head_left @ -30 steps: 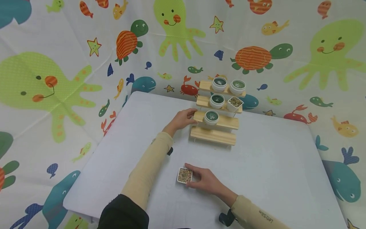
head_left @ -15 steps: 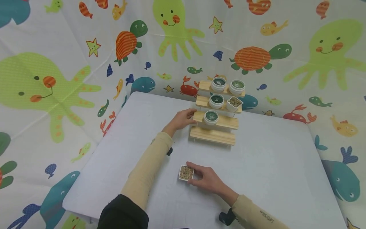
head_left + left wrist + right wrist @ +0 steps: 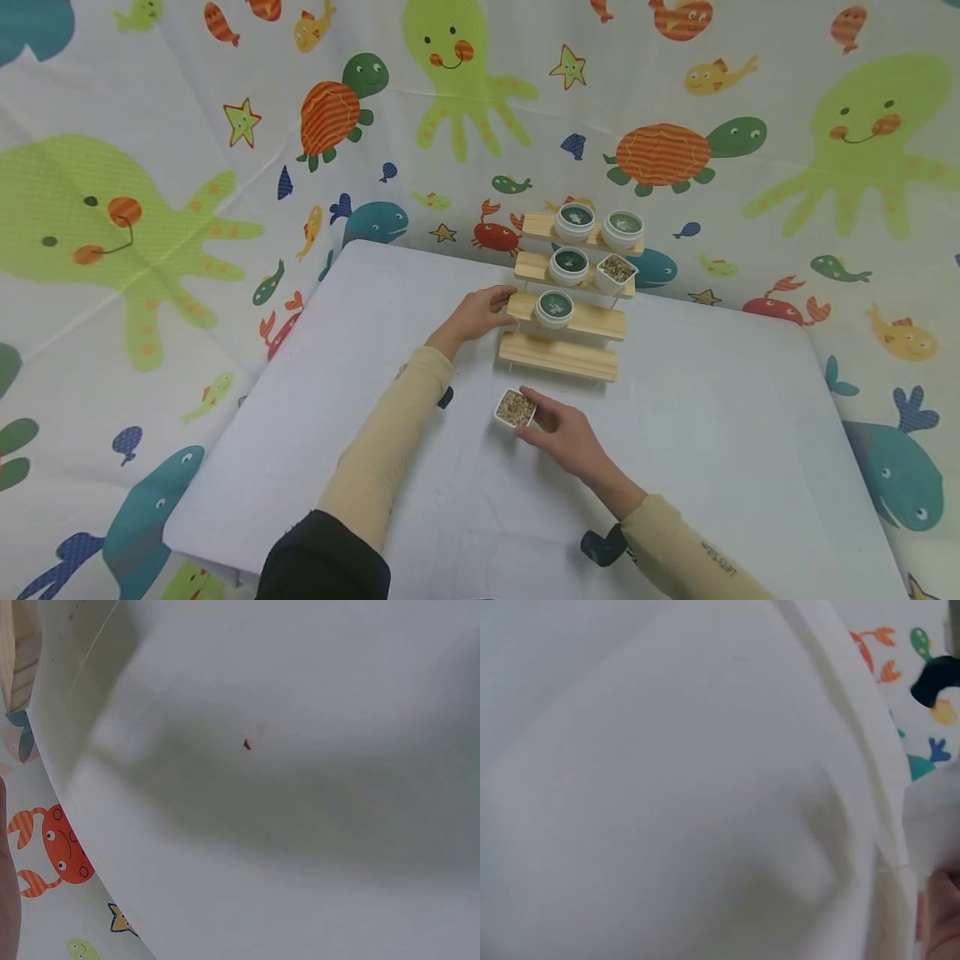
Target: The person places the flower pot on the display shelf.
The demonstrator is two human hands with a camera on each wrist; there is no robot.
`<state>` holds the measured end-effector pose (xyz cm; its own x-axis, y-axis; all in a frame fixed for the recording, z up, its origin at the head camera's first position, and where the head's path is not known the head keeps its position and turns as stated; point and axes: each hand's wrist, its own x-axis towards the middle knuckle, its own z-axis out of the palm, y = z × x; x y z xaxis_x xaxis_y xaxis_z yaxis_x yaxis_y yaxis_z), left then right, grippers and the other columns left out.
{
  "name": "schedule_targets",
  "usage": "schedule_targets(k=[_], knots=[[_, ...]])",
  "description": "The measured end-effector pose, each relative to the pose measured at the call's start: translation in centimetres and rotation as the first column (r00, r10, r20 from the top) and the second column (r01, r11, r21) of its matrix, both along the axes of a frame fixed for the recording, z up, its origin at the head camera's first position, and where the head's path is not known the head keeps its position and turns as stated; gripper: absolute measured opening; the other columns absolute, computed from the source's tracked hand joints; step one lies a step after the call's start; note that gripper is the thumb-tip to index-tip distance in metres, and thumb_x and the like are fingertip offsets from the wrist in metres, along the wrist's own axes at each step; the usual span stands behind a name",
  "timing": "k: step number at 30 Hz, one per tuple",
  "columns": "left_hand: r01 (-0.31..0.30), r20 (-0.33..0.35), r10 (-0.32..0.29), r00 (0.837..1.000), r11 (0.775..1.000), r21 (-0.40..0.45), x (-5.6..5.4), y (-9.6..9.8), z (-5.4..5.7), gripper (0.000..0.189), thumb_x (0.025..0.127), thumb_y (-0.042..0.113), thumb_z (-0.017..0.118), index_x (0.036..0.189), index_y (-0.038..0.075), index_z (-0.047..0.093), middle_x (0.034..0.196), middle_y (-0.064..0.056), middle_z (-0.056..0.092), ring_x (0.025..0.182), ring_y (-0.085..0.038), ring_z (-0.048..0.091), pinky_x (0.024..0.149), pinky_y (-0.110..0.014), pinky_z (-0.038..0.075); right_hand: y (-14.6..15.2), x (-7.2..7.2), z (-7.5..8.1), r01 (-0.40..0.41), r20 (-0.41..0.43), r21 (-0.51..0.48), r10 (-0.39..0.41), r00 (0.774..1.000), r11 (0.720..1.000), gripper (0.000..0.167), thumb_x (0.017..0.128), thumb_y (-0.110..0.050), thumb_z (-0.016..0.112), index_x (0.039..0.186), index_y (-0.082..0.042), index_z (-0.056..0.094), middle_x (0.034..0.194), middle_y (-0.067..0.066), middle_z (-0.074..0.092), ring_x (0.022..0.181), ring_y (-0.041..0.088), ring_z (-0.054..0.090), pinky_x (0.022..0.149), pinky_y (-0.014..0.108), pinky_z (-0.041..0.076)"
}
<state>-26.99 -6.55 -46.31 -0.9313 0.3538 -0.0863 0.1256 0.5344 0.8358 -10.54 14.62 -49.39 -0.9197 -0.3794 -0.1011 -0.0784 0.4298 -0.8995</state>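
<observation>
In the head view my right hand (image 3: 567,439) pinches a small white square bowl (image 3: 515,408) filled with tan and brown granules, thumb and forefinger on its sides. It hovers in front of a tiered wooden display stand (image 3: 600,322). My left hand (image 3: 477,315) grips the left end of the stand's second tier from the front. On that tier sits a round white jar (image 3: 554,308) with a green top. The tier above bears another such jar (image 3: 569,264) and a square bowl (image 3: 617,272) of granules. Two jars (image 3: 575,219) stand on the top tier.
A white table (image 3: 712,433) carries the stand near its back edge. Behind hangs a curtain (image 3: 480,100) printed with sea animals. Dark wrist straps (image 3: 602,547) show under the sleeves. The lowest tier (image 3: 558,356) is bare wood.
My right hand has moved forward and to the right with the square bowl, nearer the stand. The left hand has stayed at the tier's end.
</observation>
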Motion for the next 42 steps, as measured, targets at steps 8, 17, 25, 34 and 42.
schedule_targets(k=[8, 17, 25, 34, 42], knots=[[0.0, 0.003, 0.0, 1.0, 1.0, -0.008, -0.1, 0.0, -0.1, 0.064, 0.089, 0.021, 0.074, 0.145, 0.006, 0.046, 0.148, -0.01, 0.047, 0.133, -0.019, 0.048, 0.107, -0.023, 0.042, 1.4, -2.2, 2.1, 0.177, 0.067, 0.024, -0.179, 0.982, 0.984, 0.067, 0.086, -0.027, 0.077, 0.146, -0.016, 0.048, 0.144, 0.012, 0.051, 0.129, 0.025, 0.052, 0.104, 0.036, 0.047], [0.0, 0.018, 0.0, 1.0, 1.0, -0.008, 0.0, 0.0, 0.0, 0.066, 0.089, 0.021, 0.074, 0.145, 0.006, 0.045, 0.149, -0.009, 0.046, 0.133, -0.018, 0.047, 0.108, -0.024, 0.042, 3.7, -4.5, 4.4, 0.306, 0.085, -0.001, -0.304, 0.949, 0.952, 0.073, 0.089, -0.032, 0.072, 0.151, -0.012, 0.039, 0.148, 0.013, 0.045, 0.134, 0.024, 0.047, 0.104, 0.034, 0.047], [0.004, 0.002, -0.004, 1.0, 1.0, -0.029, 0.0, -0.1, 0.0, 0.065, 0.089, 0.022, 0.074, 0.145, 0.007, 0.045, 0.149, -0.008, 0.046, 0.133, -0.018, 0.048, 0.108, -0.024, 0.042, 5.0, -5.7, 5.5, 0.429, 0.077, 0.035, -0.43, 0.899, 0.903, 0.076, 0.09, -0.037, 0.071, 0.153, -0.016, 0.034, 0.15, 0.01, 0.044, 0.136, 0.022, 0.044, 0.108, 0.036, 0.044], [0.005, -0.004, -0.005, 1.0, 1.0, -0.02, -0.1, -0.1, -0.1, 0.066, 0.089, 0.022, 0.074, 0.145, 0.006, 0.045, 0.148, -0.009, 0.046, 0.133, -0.018, 0.048, 0.108, -0.023, 0.042, 5.3, -7.1, 6.0, 0.507, 0.043, -0.025, -0.506, 0.862, 0.862, 0.074, 0.091, -0.032, 0.07, 0.153, -0.014, 0.033, 0.15, 0.008, 0.043, 0.135, 0.019, 0.045, 0.109, 0.032, 0.042], [0.001, -0.001, -0.001, 1.0, 0.999, -0.041, -0.1, -0.1, -0.1, 0.065, 0.089, 0.021, 0.074, 0.145, 0.006, 0.045, 0.149, -0.009, 0.046, 0.133, -0.018, 0.048, 0.108, -0.024, 0.042, 5.0, -8.4, 6.0, 0.526, 0.038, -0.021, -0.525, 0.851, 0.851, 0.075, 0.091, -0.034, 0.069, 0.153, -0.015, 0.031, 0.152, 0.005, 0.041, 0.137, 0.018, 0.043, 0.111, 0.032, 0.04]])
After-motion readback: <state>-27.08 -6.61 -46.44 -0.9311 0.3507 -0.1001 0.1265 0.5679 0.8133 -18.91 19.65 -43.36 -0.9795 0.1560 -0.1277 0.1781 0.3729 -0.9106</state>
